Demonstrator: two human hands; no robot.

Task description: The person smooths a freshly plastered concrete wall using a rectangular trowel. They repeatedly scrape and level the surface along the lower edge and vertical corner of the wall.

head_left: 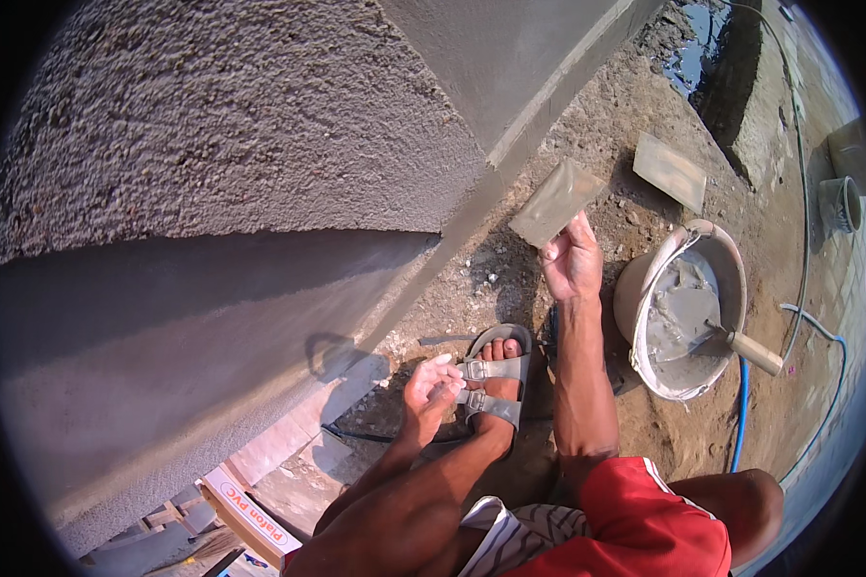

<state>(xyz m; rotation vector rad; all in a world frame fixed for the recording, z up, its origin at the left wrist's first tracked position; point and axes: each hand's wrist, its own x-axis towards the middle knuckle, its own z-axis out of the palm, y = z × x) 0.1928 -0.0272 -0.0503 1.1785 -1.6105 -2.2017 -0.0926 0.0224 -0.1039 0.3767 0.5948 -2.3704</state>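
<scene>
My right hand [573,260] grips a flat rectangular plastering float [556,202] by its near end. Its upper face is smeared with grey mortar, and it is held close to the foot of the wall. My left hand [431,392] hangs beside my sandalled foot, with its whitened fingers loosely curled, a little apart and nothing visible in them. To the right of my right forearm stands a bucket [729,252] of wet grey mortar [672,332]. A trowel [752,351] rests in it, its wooden handle over the rim and its blade partly sunk in the mix.
A second rectangular plate [670,171] lies on the dirt beyond the bucket. The wall has rough render [260,115] above a smooth band [164,327]. A blue hose [742,413], another bucket [840,204], a water-filled trench [698,43] and a long carton [245,514] surround me.
</scene>
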